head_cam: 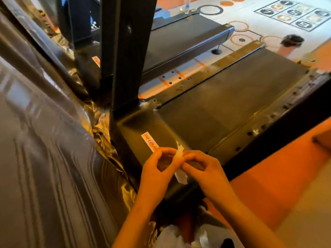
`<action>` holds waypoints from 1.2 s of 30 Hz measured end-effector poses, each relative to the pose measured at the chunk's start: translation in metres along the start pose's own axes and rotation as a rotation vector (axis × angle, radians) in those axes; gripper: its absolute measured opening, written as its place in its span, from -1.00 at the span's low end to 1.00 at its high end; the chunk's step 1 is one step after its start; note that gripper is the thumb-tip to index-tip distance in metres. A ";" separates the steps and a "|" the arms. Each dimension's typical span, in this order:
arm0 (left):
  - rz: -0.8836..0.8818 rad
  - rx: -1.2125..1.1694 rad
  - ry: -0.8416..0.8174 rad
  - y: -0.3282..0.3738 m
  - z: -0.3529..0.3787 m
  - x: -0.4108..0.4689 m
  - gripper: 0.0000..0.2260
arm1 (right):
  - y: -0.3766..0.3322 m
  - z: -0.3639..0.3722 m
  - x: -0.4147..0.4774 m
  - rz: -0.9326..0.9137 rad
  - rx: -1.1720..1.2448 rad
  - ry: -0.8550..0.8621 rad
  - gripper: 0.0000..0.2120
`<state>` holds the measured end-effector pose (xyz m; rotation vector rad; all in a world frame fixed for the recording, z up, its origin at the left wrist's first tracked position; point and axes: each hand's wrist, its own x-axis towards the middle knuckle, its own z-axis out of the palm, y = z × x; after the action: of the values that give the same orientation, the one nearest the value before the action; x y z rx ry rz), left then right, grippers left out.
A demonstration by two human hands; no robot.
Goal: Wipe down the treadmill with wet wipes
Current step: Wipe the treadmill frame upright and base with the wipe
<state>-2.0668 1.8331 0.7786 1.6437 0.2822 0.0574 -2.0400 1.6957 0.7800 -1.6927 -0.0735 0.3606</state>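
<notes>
A black treadmill [223,104] lies ahead with its belt running toward the upper right and a black upright post [129,51] at its front left. A white and red sticker [149,141] sits on the motor cover. Over that cover, my left hand [157,167] and my right hand [204,169] both pinch a small crumpled white wet wipe [180,174] between fingertips. One end of the wipe sticks up above the fingers, the other hangs below them.
Dark glossy plastic sheeting [53,140] covers the left side. A second treadmill [188,38] stands parallel further back. The floor is orange [277,176] near me and white with printed circles and number squares [293,15] at the far right. A clear bottle [187,5] stands far back.
</notes>
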 end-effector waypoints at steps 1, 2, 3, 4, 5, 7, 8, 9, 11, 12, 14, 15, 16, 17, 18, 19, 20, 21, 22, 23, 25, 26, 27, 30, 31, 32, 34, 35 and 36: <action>-0.005 -0.003 -0.023 0.000 0.000 0.001 -0.78 | 0.000 0.000 -0.005 -0.028 -0.029 0.020 -0.92; -0.011 -0.008 -0.045 -0.001 0.001 0.002 -0.81 | 0.000 -0.001 -0.009 -0.039 -0.052 0.037 -0.92; -0.019 -0.016 -0.059 -0.001 0.003 0.002 -0.85 | 0.000 -0.003 -0.012 -0.033 -0.063 0.058 -0.91; -0.034 -0.034 -0.062 0.000 0.005 0.002 -0.89 | -0.002 -0.005 -0.016 -0.021 -0.058 0.088 -0.91; -0.051 -0.052 -0.058 0.001 0.009 0.002 -0.90 | -0.004 -0.009 -0.019 -0.013 -0.045 0.126 -0.90; -0.088 -0.104 -0.067 0.004 0.016 0.001 -0.88 | -0.008 -0.017 -0.026 -0.018 -0.026 0.204 -0.88; -0.102 -0.124 -0.079 0.006 0.021 0.001 -0.87 | -0.010 -0.022 -0.029 -0.022 -0.024 0.237 -0.88; -0.111 -0.135 -0.084 0.008 0.025 0.001 -0.86 | -0.011 -0.028 -0.031 -0.028 -0.022 0.267 -0.88; -0.119 -0.145 -0.071 0.013 0.032 0.002 -0.85 | -0.014 -0.040 -0.034 -0.042 -0.022 0.317 -0.86; -0.116 -0.141 -0.060 0.015 0.036 0.003 -0.84 | -0.016 -0.047 -0.035 -0.058 -0.031 0.335 -0.86; -0.101 -0.127 -0.055 0.019 0.046 0.002 -0.83 | -0.019 -0.059 -0.036 -0.108 -0.052 0.364 -0.86; -0.095 -0.121 -0.058 0.021 0.051 0.001 -0.82 | -0.020 -0.064 -0.037 -0.127 -0.055 0.379 -0.86; -0.093 -0.114 -0.061 0.024 0.056 0.000 -0.81 | -0.020 -0.069 -0.036 -0.138 -0.044 0.395 -0.86; -0.092 -0.106 -0.061 0.027 0.062 0.000 -0.80 | -0.020 -0.073 -0.035 -0.146 -0.024 0.415 -0.86; -0.087 -0.096 -0.055 0.029 0.066 0.000 -0.79 | -0.018 -0.077 -0.034 -0.151 -0.001 0.433 -0.86; -0.078 -0.082 -0.044 0.031 0.069 0.001 -0.81 | -0.015 -0.080 -0.033 -0.153 0.024 0.445 -0.86; -0.066 -0.065 -0.036 0.032 0.072 0.002 -0.82 | -0.011 -0.083 -0.033 -0.145 0.056 0.451 -0.87; -0.051 -0.052 -0.028 0.033 0.073 0.002 -0.82 | -0.009 -0.084 -0.032 -0.130 0.089 0.453 -0.88; -0.041 -0.053 -0.013 0.033 0.072 0.002 -0.80 | -0.006 -0.086 -0.032 -0.113 0.114 0.455 -0.89; -0.043 -0.071 0.010 0.033 0.071 0.003 -0.78 | -0.005 -0.088 -0.031 -0.100 0.130 0.462 -0.89; -0.089 -0.152 0.033 0.035 0.067 0.005 -0.78 | -0.005 -0.093 -0.028 -0.090 0.170 0.468 -0.85; -0.127 -0.202 0.006 0.035 0.067 0.006 -0.80 | -0.005 -0.095 -0.026 -0.087 0.201 0.453 -0.81; -0.175 -0.240 -0.058 0.036 0.068 0.007 -0.79 | -0.005 -0.097 -0.025 -0.083 0.225 0.428 -0.77; -0.279 -0.146 -0.338 0.030 0.080 0.005 -0.56 | -0.007 -0.096 -0.025 -0.078 0.232 0.345 -0.68; -0.293 -0.099 -0.409 0.030 0.086 0.002 -0.49 | -0.008 -0.095 -0.025 -0.081 0.215 0.319 -0.68; -0.298 -0.086 -0.459 0.030 0.090 -0.001 -0.46 | -0.011 -0.094 -0.026 -0.082 0.199 0.299 -0.70; -0.291 -0.120 -0.482 0.029 0.094 -0.004 -0.51 | -0.015 -0.093 -0.027 -0.099 0.172 0.276 -0.76; -0.290 -0.128 -0.460 0.029 0.094 -0.003 -0.55 | -0.015 -0.094 -0.028 -0.108 0.162 0.268 -0.77; -0.290 -0.124 -0.422 0.030 0.094 -0.003 -0.61 | -0.014 -0.096 -0.028 -0.113 0.158 0.266 -0.77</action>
<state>-2.0460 1.7394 0.7993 1.4367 0.1851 -0.4775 -2.0378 1.5991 0.8097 -1.5589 0.0547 0.0529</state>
